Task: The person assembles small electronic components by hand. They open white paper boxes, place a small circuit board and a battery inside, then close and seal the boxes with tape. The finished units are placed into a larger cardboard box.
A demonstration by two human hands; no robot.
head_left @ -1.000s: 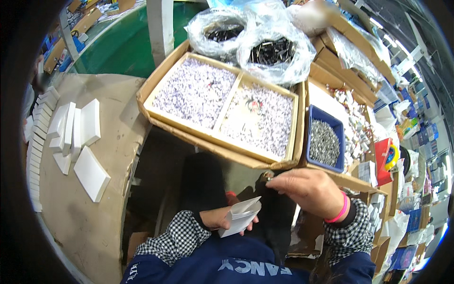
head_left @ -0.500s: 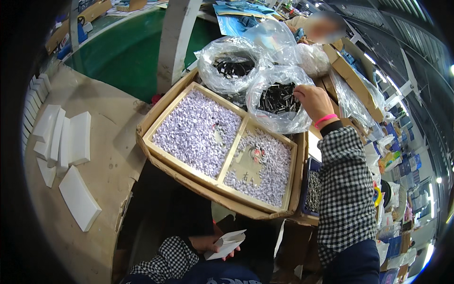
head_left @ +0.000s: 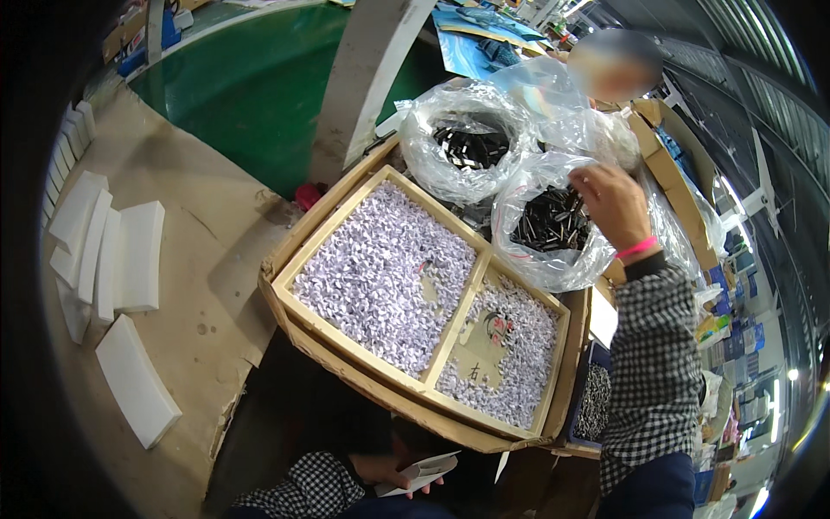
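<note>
Low in the picture, my left hand is closed around a small white folded paper box. Part of that hand lies in shadow. My right hand, with a pink band at the wrist, hangs over the rim of a clear plastic bag full of small black strip-like pieces. Its fingertips are bent together, and anything between them is hidden. Below the bag sits a wooden tray with two compartments of small whitish-lilac pieces; the right one shows part of its bare bottom.
A second clear bag of black pieces stands behind. A dark bin of small metal parts is right of the tray. White curved blocks lie on the board at left. A grey post rises behind the tray; a person is beyond.
The view has shifted, so the tray and bags appear lower and further right. My right hand has lifted slightly at the bag's edge. My left hand still holds the white paper box.
</note>
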